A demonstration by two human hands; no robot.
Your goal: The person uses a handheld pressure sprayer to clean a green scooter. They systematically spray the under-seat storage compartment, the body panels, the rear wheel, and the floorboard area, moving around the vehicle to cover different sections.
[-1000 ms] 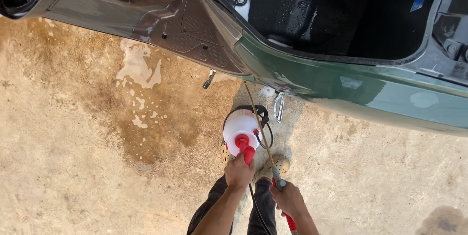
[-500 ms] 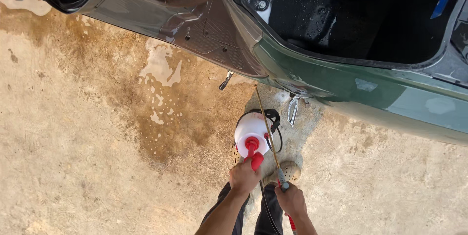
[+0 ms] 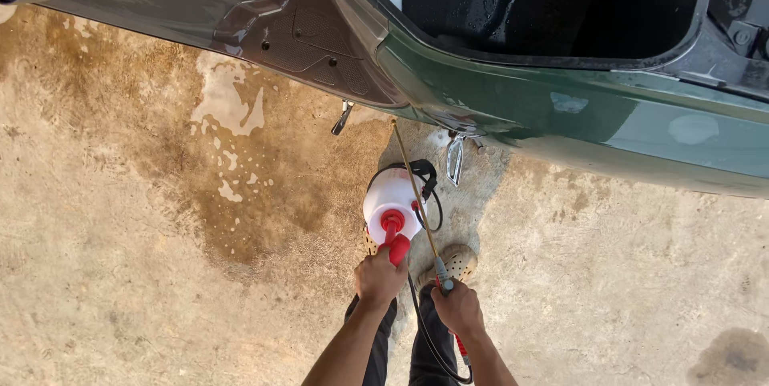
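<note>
Left hand (image 3: pixel 379 277) is wrapped tight around the red pump handle (image 3: pixel 394 240) of a white pressure sprayer (image 3: pixel 392 203), which hangs near the ground just under the green scooter (image 3: pixel 577 114). Right hand (image 3: pixel 457 308) is clamped on the brass spray wand (image 3: pixel 416 194), tip aimed at the lower body panel. Foam patches (image 3: pixel 228 106) already sit on the wet concrete at far left, so I'd guess soaping is partway done; the green side panel looks mostly unfoamed.
</note>
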